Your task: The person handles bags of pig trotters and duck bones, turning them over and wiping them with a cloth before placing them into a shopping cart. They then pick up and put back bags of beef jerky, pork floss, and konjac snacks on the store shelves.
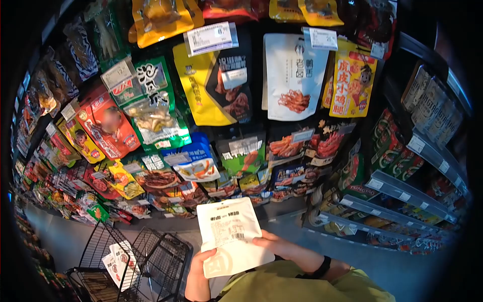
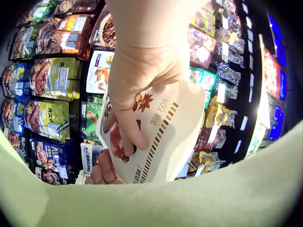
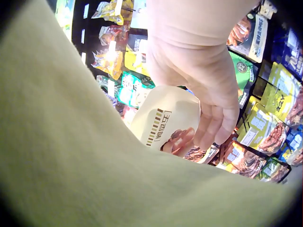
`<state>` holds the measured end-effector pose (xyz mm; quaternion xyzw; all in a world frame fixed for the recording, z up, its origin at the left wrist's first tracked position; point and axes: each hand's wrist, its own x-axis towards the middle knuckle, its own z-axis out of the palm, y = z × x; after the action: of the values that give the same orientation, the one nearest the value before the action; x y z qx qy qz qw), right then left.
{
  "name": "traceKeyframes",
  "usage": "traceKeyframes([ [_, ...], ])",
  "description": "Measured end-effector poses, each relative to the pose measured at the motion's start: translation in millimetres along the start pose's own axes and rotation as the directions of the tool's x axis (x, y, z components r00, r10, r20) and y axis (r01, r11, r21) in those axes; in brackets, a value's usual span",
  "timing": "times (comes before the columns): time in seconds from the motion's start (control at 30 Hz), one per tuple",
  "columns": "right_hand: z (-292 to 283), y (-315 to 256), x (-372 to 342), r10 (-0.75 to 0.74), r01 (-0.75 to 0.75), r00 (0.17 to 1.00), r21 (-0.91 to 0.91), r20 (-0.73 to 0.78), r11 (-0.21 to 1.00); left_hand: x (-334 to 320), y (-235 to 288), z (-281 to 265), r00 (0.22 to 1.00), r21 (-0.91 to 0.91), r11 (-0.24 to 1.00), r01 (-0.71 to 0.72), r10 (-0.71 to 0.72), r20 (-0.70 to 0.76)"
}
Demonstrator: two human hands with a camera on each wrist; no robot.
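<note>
Both hands hold a white snack pouch (image 1: 229,236) in front of the body, its printed back with a barcode facing up in the head view. My left hand (image 1: 198,268) grips the lower left edge, thumb on top. At the right edge my right hand (image 1: 275,245) pinches the pouch with its thumb above. The left wrist view shows the pouch (image 2: 163,123) from its front, with star anise and a food picture; fingers of the left hand (image 2: 137,80) lie across it. In the right wrist view, the fingers of the right hand (image 3: 203,90) curl behind the pouch (image 3: 158,113).
Ahead hangs a rack of packaged snacks, including a white pouch (image 1: 294,75) and a yellow-and-black one (image 1: 214,85). A black wire shopping cart (image 1: 161,261) stands at the lower left with white packs (image 1: 121,264) in it. Shelves with drink cartons (image 1: 362,189) are on the right.
</note>
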<state>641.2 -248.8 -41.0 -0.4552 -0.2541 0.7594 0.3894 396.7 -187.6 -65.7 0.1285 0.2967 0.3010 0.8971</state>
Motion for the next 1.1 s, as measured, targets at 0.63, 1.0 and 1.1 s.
traceKeyframes([
  [0.63,-12,6,3,-0.02,0.019,1.0,0.058,0.009,0.998,5,12,44,0.995,-0.086,0.991,0.099,-0.098,0.007],
  [1.0,-17,12,9,-0.026,0.028,0.999,0.083,-0.021,0.996,17,17,56,0.997,0.116,0.99,0.077,-0.074,-0.03],
  [1.1,-19,17,10,-0.056,0.058,0.998,0.084,-0.024,0.995,19,17,59,0.997,0.169,0.983,0.073,-0.067,-0.041],
])
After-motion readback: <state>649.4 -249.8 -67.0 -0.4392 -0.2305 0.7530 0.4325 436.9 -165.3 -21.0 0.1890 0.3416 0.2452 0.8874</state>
